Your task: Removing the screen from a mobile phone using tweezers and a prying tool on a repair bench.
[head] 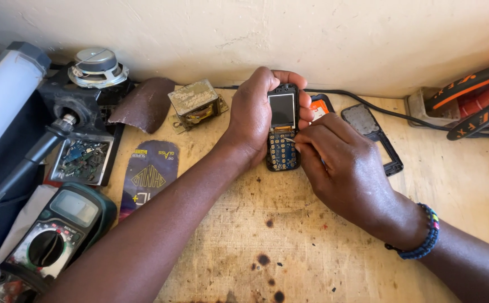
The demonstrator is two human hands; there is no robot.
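Note:
My left hand [253,115] grips a small opened phone [283,129] with its front cover off, so the little screen and the bare keypad contacts show. The phone stands tilted on the wooden bench [289,247]. My right hand [343,165] pinches a thin metal tool, mostly hidden by the fingers, whose tip touches the board just under the screen. A beaded bracelet [424,238] is on my right wrist.
A black phone frame [387,151] and an orange part [318,108] lie behind my right hand. A transformer [197,104], a speaker [97,66], a tray of scrap boards [81,157], a multimeter [59,230], a dark packet [149,174] and orange-handled tools [474,101] ring the bench.

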